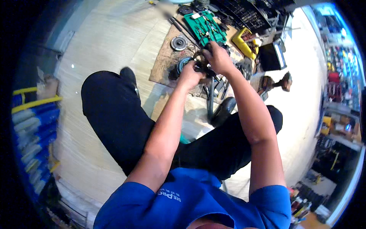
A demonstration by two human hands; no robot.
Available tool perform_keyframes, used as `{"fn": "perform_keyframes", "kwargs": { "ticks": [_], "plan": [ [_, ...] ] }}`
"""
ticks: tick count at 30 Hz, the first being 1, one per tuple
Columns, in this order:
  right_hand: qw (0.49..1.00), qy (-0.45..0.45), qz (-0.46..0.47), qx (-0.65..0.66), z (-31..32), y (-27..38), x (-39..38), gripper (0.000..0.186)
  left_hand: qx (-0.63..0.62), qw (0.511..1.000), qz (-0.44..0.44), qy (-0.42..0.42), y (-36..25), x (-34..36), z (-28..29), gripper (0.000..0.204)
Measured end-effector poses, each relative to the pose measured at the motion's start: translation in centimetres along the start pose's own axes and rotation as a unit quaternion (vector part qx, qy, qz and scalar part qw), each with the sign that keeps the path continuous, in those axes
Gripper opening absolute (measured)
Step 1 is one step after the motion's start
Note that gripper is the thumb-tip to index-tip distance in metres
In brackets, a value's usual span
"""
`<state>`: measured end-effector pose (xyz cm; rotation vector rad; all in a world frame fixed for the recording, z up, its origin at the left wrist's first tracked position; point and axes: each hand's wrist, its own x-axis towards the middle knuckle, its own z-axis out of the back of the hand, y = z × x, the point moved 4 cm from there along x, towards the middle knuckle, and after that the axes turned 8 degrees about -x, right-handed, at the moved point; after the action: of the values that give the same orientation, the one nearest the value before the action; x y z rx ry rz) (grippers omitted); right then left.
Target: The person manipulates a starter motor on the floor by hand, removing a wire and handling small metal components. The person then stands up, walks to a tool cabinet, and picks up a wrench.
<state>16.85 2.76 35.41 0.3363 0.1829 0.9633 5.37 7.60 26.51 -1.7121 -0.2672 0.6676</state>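
Observation:
Both hands meet over a board on the floor, on and around a dark mechanical part [199,65] whose exact kind I cannot make out. My left hand [190,76] is closed on its near side, beside a bluish-grey ring-shaped piece [183,63]. My right hand [218,58] reaches over the far side, its fingers curled down against the dark part and their tips partly hidden. A grey metal tube [211,97] runs from beneath the hands toward my right leg. Left of the far side lies a round metal disc [178,43] with a raised hub.
The brown board [160,68] carries several loose dark parts. Behind it lies an open green tool case [206,27], with a yellow curved object [244,42] to its right. Further right are a black box [271,57] and a cordless power tool [283,81]. My crossed legs flank the board.

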Motion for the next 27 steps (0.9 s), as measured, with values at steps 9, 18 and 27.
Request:
{"fn": "perform_keyframes", "kwargs": {
  "ticks": [9, 18, 27],
  "plan": [
    [1.000, -0.018, 0.016, -0.003, -0.4, 1.9, 2.3, 0.019, -0.018, 0.993, 0.053, -0.101, -1.3, 0.8, -0.4, 0.033],
    [0.998, 0.039, -0.019, 0.036, -3.0, 1.2, 4.6, 0.016, -0.019, 0.986, 0.101, -0.129, -0.5, 2.6, 1.3, 0.022],
    [0.988, 0.120, -0.068, 0.065, -4.0, 2.4, 6.8, 0.020, 0.003, 0.979, 0.121, -0.163, -0.8, 3.6, 1.9, 0.018]
  ]
}}
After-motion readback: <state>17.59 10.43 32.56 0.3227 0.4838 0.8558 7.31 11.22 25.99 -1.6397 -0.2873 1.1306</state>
